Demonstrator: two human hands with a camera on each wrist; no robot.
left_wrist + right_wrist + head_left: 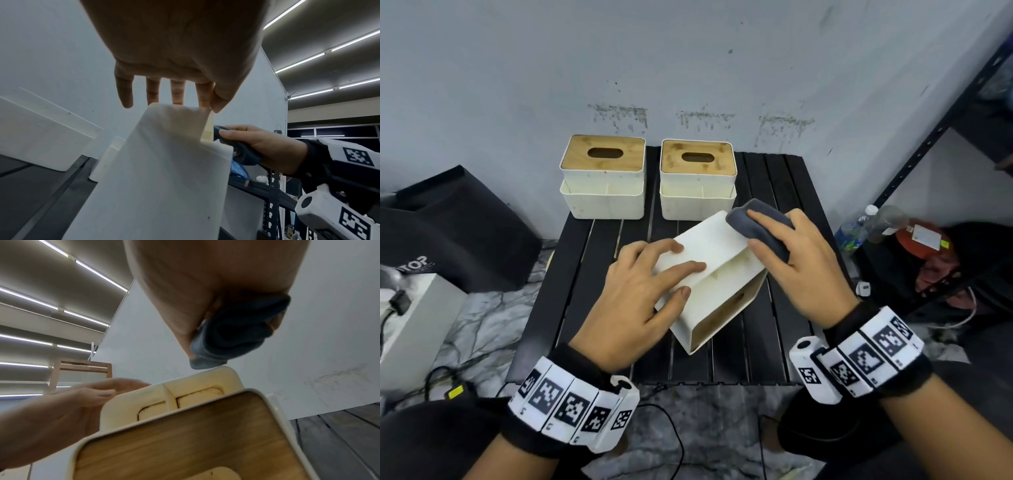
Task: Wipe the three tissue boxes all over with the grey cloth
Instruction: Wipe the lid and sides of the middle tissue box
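Tissue box [709, 274] lies tipped on table [774, 342], steadied by flat-fingered left hand [640, 298]; right hand [798, 263] grips grey cloth [760, 222], wiping its far end; next likely: turn box, 2 upright boxes [602, 178] pending.

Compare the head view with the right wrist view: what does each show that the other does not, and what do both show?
Only the head view shows the two upright boxes at the table's back, and the bottle.

Only the right wrist view shows ceiling lights.

Both show the tipped box under the left hand, and the right hand gripping the cloth.
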